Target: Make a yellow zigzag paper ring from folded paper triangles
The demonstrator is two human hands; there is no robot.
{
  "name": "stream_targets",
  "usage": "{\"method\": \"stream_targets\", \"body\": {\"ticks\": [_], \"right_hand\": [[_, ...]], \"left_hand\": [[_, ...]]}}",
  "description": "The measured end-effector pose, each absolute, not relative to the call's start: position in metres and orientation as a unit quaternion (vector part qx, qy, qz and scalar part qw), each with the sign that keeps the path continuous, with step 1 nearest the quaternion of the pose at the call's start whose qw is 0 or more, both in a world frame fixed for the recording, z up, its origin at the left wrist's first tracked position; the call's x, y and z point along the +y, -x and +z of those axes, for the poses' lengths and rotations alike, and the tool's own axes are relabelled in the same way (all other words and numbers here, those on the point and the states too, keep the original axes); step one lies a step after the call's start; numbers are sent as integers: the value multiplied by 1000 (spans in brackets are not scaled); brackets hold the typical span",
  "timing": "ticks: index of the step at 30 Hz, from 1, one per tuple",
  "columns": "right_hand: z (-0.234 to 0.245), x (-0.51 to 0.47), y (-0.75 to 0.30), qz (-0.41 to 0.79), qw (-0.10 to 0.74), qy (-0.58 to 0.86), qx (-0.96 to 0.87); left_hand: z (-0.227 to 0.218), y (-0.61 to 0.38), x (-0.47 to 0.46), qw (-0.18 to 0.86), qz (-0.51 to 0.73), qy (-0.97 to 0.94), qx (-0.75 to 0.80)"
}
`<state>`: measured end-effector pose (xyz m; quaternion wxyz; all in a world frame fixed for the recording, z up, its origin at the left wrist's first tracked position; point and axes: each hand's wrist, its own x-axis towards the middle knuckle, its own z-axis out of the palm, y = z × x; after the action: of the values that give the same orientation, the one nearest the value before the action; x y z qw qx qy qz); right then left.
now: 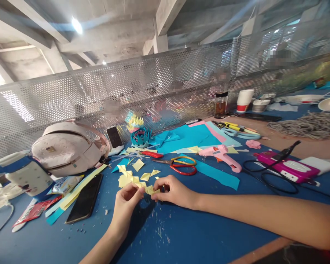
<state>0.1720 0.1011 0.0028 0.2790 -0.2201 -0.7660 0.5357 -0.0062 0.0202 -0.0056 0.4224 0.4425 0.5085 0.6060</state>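
Centrally, just below the middle of the frame, the folded paper (pixel 149 190), yellow and pointed, lies between the two hands. The left hand (pixel 128 202), at its left, has thumb and finger pinched together on the near end; the right hand (pixel 172 190), at its right, nips the other end between thumb and fingertip. More yellow folds (pixel 125 179) show just above the left hand; whether they join the held part cannot be told. Loose yellow squares (pixel 138 165) lie on the blue surface (pixel 192 234) above the gap between the hands. Above the right hand are the scissors (pixel 173 161), handles to the right, with the red cutter (pixel 151 154) near their tips. The pink glue gun (pixel 222 156) lies right of centre, next to a blue strip (pixel 218 176). Left of the left hand, a black phone (pixel 85 198) rests flat beside paper strips (pixel 78 189).
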Motion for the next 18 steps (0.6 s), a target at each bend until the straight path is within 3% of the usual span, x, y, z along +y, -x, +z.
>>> {"method": "stream_targets", "body": {"ticks": [18], "right_hand": [[3, 102, -172, 513, 276, 233, -779]], "left_hand": [[-5, 6, 21, 409, 614, -447, 506]]}}
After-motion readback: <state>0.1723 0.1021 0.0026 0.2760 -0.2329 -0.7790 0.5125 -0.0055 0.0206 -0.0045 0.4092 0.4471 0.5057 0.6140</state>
